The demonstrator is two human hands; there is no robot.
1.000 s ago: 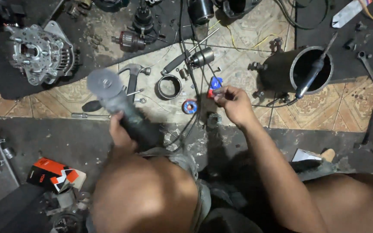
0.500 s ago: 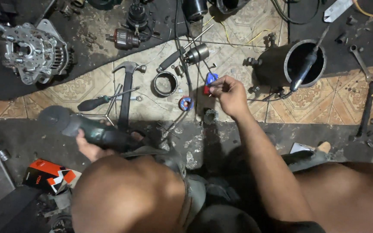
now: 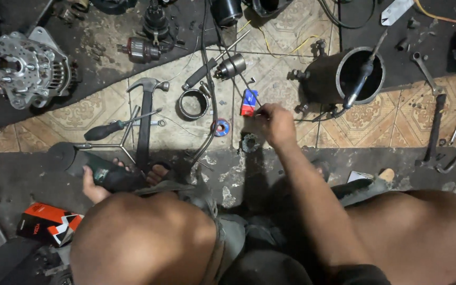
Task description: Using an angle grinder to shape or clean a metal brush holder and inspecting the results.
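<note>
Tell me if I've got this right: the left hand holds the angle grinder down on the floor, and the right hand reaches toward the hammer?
Not quite. In the head view the right hand is by the small red and blue box, well away from the hammer, which lies untouched further left. The rest stands: the left hand holds the angle grinder down on the floor.

The left hand [image 3: 95, 184] sits low at the left of the frame, beside the bare left knee, its fingers curled tight in a grip. The right arm stretches from the lower right up to the frame's centre, where the right hand [image 3: 274, 124] is knuckles-up, its fingers pinched together.
</note>
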